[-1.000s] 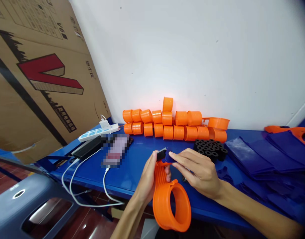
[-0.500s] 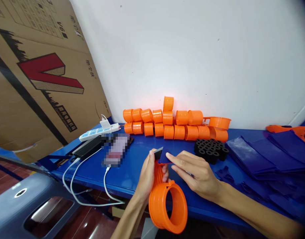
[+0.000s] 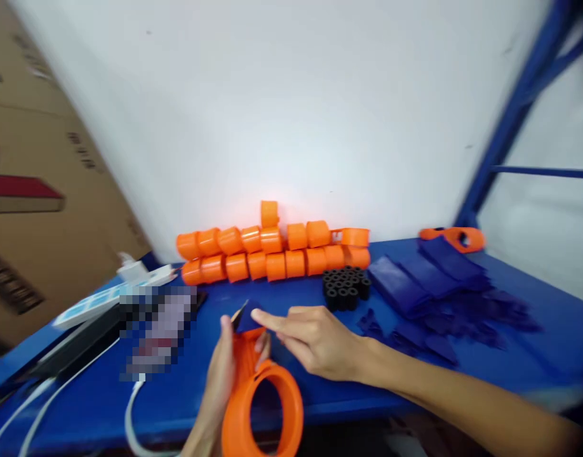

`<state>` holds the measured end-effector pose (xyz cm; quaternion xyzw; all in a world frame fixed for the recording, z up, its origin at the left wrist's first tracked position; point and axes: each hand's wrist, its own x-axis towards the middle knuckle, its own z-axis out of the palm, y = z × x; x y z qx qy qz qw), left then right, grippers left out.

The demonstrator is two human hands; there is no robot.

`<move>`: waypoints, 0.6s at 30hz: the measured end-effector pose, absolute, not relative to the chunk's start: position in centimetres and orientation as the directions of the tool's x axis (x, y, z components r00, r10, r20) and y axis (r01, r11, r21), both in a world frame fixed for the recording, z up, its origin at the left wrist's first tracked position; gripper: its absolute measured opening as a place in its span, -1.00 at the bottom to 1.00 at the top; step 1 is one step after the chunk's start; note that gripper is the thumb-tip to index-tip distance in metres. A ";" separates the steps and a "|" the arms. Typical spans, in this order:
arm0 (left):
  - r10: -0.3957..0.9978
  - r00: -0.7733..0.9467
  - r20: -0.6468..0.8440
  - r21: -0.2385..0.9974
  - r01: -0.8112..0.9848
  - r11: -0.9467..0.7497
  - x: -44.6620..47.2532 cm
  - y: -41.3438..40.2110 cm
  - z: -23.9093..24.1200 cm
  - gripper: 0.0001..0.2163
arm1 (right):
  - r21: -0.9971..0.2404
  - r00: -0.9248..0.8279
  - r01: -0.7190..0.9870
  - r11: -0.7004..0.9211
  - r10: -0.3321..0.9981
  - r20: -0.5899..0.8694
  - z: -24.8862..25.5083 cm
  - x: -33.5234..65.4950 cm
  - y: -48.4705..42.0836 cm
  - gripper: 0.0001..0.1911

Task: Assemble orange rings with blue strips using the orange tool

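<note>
My left hand (image 3: 222, 365) is closed around the handle of an orange tape dispenser (image 3: 239, 403), whose large open ring hangs toward me. A dark blue plastic flap (image 3: 247, 320) stands at the dispenser's upper end, with a thin dark edge piece beside it. With its index finger stretched out, my right hand (image 3: 315, 339) presses the face of that flap. The other right fingers are bent and stand apart from the dispenser. Part of the left fingers is hidden behind the orange handle.
Orange rings (image 3: 237, 266) line the wall in two stacked rows. Black hollow rollers (image 3: 343, 289) stand right of centre, beside blue plastic sheets (image 3: 406, 285) and small blue pieces (image 3: 425, 336). Another orange dispenser (image 3: 463, 239) lies far right. Left are a power strip (image 3: 96, 301), cables and a blurred phone (image 3: 165, 330).
The view has swung to the right, so the table's contents sit farther left and a blue frame post shows. The finger stays on the blue flap, and the left hand keeps its hold.
</note>
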<state>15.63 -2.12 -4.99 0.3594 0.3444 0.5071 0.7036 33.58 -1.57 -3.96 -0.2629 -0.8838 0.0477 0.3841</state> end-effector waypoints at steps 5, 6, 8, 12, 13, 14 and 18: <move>0.988 0.115 -0.108 0.810 -0.566 0.154 15.4 -0.8 -4.9 -0.65 | -0.259 -0.445 0.601 0.756 0.586 0.677 -1.2 37.2 -3.0 -0.63; 0.989 0.058 -0.138 0.799 -0.583 0.146 15.1 -0.4 -5.0 -0.66 | -0.285 -0.357 0.653 0.702 0.617 0.701 -0.7 38.7 -3.3 -0.70; 0.966 0.024 -0.256 0.760 -0.612 0.216 14.5 0.5 -5.3 -0.63 | -0.342 -0.144 0.794 0.503 0.702 0.697 0.2 42.3 -3.6 -0.70; 0.903 0.229 -0.363 0.598 -0.687 0.414 14.3 1.6 -5.9 -0.76 | -0.265 0.318 0.940 -0.215 0.833 0.452 0.8 49.4 -2.6 -0.67; 0.885 0.279 -0.373 0.551 -0.701 0.453 14.4 1.4 -6.0 -0.77 | -0.237 0.359 0.929 -0.283 0.843 0.401 0.6 50.6 -2.3 -0.67; 0.869 0.313 -0.382 0.509 -0.714 0.481 14.6 0.9 -6.1 -0.71 | -0.214 0.381 0.922 -0.323 0.853 0.356 0.3 51.5 -1.9 -0.67; 0.788 0.437 -0.434 0.439 -0.661 0.609 14.6 -3.1 -7.3 -0.34 | -0.201 0.385 0.920 -0.338 0.877 0.288 -1.2 52.5 -1.2 -0.68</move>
